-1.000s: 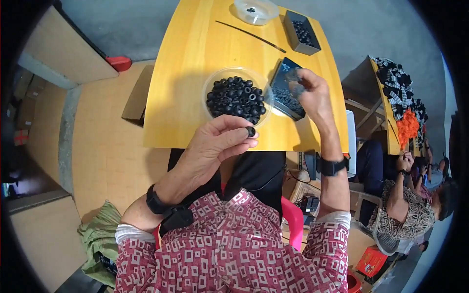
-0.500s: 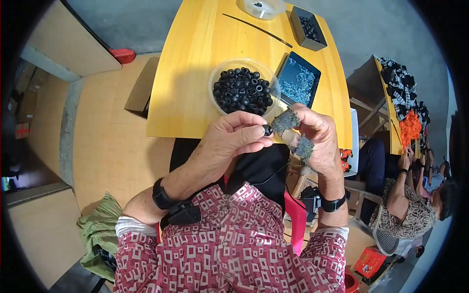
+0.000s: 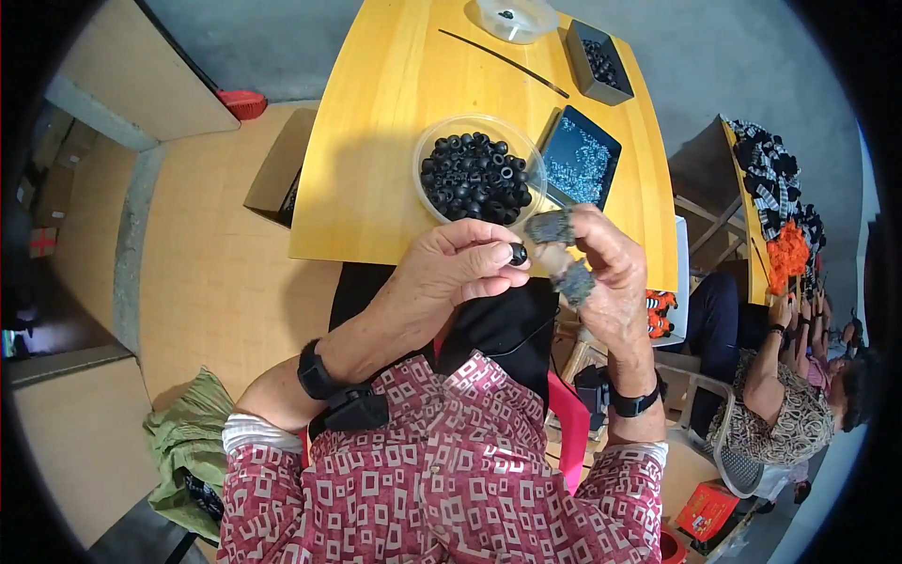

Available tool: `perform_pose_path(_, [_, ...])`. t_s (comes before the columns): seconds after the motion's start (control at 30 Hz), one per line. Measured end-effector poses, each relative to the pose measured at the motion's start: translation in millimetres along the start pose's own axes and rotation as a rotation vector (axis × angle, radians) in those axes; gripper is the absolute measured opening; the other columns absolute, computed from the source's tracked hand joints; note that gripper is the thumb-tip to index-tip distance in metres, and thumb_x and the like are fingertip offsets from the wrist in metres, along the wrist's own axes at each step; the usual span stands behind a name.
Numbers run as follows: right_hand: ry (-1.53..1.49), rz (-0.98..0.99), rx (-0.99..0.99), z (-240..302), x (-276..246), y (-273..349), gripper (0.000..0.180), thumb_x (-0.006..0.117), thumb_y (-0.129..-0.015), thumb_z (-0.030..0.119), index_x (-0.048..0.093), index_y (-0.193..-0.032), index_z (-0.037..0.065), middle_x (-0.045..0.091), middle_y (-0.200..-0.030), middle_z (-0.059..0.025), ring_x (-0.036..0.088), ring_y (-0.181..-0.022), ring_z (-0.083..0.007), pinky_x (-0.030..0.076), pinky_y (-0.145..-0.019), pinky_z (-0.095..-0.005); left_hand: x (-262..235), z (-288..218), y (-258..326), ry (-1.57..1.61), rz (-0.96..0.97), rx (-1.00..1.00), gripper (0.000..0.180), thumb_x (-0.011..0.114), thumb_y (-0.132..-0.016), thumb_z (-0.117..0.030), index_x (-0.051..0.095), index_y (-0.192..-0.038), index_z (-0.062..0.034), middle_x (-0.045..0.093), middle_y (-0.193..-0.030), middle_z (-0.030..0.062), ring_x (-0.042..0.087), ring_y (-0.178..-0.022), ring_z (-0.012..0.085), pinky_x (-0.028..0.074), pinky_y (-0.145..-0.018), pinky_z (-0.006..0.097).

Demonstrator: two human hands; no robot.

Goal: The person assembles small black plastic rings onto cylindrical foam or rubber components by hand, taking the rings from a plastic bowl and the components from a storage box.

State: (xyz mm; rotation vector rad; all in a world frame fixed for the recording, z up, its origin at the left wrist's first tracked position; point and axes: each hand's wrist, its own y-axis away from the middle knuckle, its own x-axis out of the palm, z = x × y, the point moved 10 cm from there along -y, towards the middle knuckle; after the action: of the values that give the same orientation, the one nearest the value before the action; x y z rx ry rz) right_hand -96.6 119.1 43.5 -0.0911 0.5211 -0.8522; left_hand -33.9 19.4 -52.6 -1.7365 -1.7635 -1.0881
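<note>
My left hand pinches a small round black bead with a hole between thumb and fingertips, just in front of the table edge. Close to its right is my right hand. Grey-green textured covers are on two of its fingers. These covered fingers stand apart, with a bare, blurred fingertip between them, and I see nothing held there. Beyond the hands, a clear round tub full of black beads sits on the yellow table. Beside it lies a dark tray with small clear pieces.
Farther back on the table are a thin dark strip, a grey box of black parts and a clear bowl. A cardboard box stands at the table's left. Other people work at a table on the right, near orange material.
My right hand's covered fingers have drawn slightly away from the bead, leaving a gap. My left hand still pinches the bead. The whole view has shifted a little.
</note>
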Motion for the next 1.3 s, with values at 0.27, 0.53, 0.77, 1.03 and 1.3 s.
perform_pose_path(0.27, [0.421, -0.178, -0.297, 31.9, 8.5, 21.8, 0.019, 0.069, -0.067, -0.002, 0.062, -0.085, -0.002, 0.061, -0.09, -0.0149, 0.058, -0.077, -0.0284, 0.048, -0.066, -0.0349, 0.7, 8.4, -3.9, 0.156, 0.057, -0.044, 0.021, 0.06, -0.092, -0.014, 0.061, -0.11, -0.0024, 0.066, -0.098, 0.0117, 0.068, -0.086, 0.017, 0.057, -0.075, 0.022])
perform_pose_path(0.53, [0.661, -0.093, -0.527, 43.0, 30.2, 37.6, 0.027, 0.07, -0.059, 0.013, 0.062, -0.082, 0.001, 0.06, -0.093, -0.0153, 0.058, -0.079, -0.029, 0.045, -0.07, -0.0389, -9.3, 10.7, 5.3, 0.018, -0.01, -0.027, 0.02, 0.061, -0.091, -0.012, 0.062, -0.109, -0.0017, 0.066, -0.097, 0.0078, 0.067, -0.087, 0.0149, 0.057, -0.078, 0.022])
perform_pose_path(0.77, [0.693, -0.052, -0.574, 44.6, 40.2, 40.8, 0.027, 0.069, -0.061, 0.016, 0.061, -0.082, 0.001, 0.06, -0.094, -0.0149, 0.059, -0.079, -0.0286, 0.045, -0.071, -0.0403, -16.1, 3.3, 12.5, -0.107, -0.08, 0.01, 0.022, 0.062, -0.09, -0.008, 0.063, -0.11, -0.0006, 0.065, -0.101, 0.0071, 0.065, -0.089, 0.0119, 0.056, -0.079, 0.022])
perform_pose_path(1.03, [0.667, -0.027, -0.59, 46.6, 46.2, 37.0, 0.025, 0.068, -0.064, 0.017, 0.061, -0.082, 0.002, 0.06, -0.095, -0.0155, 0.059, -0.079, -0.0285, 0.045, -0.071, -0.0407, -13.7, -6.1, 21.4, -0.149, -0.054, 0.052, 0.024, 0.064, -0.087, -0.003, 0.062, -0.11, 0.0026, 0.065, -0.1, 0.0074, 0.064, -0.088, 0.0121, 0.053, -0.08, 0.021])
perform_pose_path(1.3, [0.603, -0.026, -0.582, 54.4, 48.2, 27.5, 0.021, 0.067, -0.064, 0.012, 0.06, -0.081, 0.0, 0.062, -0.089, -0.0152, 0.059, -0.073, -0.0275, 0.045, -0.068, -0.0392, -12.3, -12.9, 22.6, -0.084, 0.007, 0.102, 0.026, 0.064, -0.087, -0.005, 0.061, -0.112, 0.0021, 0.065, -0.102, 0.0098, 0.066, -0.091, 0.0157, 0.055, -0.081, 0.024])
